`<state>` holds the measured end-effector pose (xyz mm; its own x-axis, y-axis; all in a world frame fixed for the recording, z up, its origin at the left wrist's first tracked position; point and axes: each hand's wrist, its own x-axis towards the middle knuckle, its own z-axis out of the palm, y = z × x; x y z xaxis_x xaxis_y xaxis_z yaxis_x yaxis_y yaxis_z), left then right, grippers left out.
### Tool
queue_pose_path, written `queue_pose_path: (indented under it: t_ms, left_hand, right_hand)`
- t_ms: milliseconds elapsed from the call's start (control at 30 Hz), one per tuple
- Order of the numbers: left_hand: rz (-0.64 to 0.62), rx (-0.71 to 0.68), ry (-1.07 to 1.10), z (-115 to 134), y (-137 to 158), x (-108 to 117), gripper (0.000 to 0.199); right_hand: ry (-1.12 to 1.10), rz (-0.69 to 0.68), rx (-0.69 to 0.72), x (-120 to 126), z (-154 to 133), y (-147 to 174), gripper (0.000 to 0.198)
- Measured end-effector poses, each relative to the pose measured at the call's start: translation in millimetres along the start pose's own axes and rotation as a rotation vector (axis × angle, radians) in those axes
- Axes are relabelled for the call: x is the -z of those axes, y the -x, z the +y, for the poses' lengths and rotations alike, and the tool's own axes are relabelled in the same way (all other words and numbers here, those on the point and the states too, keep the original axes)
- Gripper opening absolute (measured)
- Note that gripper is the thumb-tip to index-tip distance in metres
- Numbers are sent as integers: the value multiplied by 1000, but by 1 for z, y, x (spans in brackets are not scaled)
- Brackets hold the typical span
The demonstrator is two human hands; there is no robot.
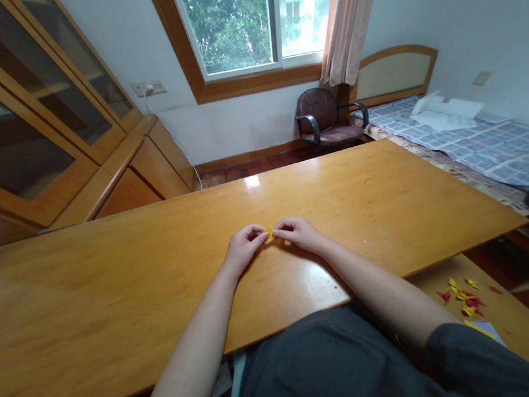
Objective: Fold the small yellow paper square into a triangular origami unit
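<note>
Just above the middle of the wooden table [126, 290], a small folded piece of yellow paper [269, 233] is pinched between my two hands. My left hand [245, 246] grips its left side with thumb and fingertips. From the right, my right hand [300, 234] pinches the opposite side the same way. The fingertips cover much of the paper, so its exact folded shape is hard to make out. Both forearms reach forward over the table's near edge.
On a lower surface at the right lie several red and yellow folded paper pieces [467, 298] beside a stack of paper sheets [487, 331]. A brown armchair [327, 118] stands beyond the table, near a bed [487, 141]. A glass-door cabinet [44, 109] is at the left.
</note>
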<state>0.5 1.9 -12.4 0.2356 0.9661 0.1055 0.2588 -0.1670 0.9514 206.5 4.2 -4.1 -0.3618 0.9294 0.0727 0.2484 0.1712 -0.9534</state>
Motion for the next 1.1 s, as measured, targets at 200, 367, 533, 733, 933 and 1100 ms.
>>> queue_pose_path:
  t_ms: [200, 367, 533, 733, 933, 1100]
  left_hand:
    - [67, -92, -73, 2, 1, 2, 28]
    - [69, -98, -89, 3, 2, 1, 28]
    - [40, -100, -93, 0, 2, 0, 27]
    - [29, -110, -128, 7, 4, 0, 26]
    - [14, -135, -183, 11, 4, 0, 24]
    - [12, -122, -182, 8, 4, 0, 25]
  right_hand:
    - [-23, -15, -7, -1, 1, 0, 27]
    - [-30, -18, -17, -1, -1, -1, 28]
    - [-36, -22, -45, -1, -3, 0, 30]
    - [-3, -18, -9, 1, -3, 0, 31]
    - [18, -22, 21, 1, -2, -1, 31]
    - [42, -17, 37, 2, -2, 0, 30]
